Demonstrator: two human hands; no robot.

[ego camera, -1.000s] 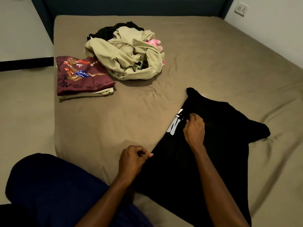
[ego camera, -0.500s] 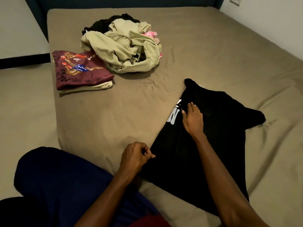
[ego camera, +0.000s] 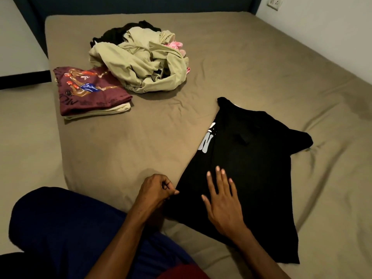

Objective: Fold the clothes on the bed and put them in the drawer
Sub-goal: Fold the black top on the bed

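The black shirt (ego camera: 247, 174) lies flat on the bed (ego camera: 261, 63) right in front of you, one side already folded in so a strip of white print shows along its left edge, its long axis running from the near hem up and away toward the collar. Your left hand (ego camera: 156, 191) sits at the shirt's near left edge with the fingers closed in a pinch that looks to be on the hem, though the dark cloth hides the exact hold. Your right hand (ego camera: 222, 202) rests on the shirt with fingers spread flat, holding nothing, and is the nearer one to the unfolded right sleeve. The next fold probably brings that right side across. Well apart toward the far left are a folded maroon shirt (ego camera: 90, 91) on something pale, and beside it a loose heap of clothes (ego camera: 141, 63). No drawer is in view.
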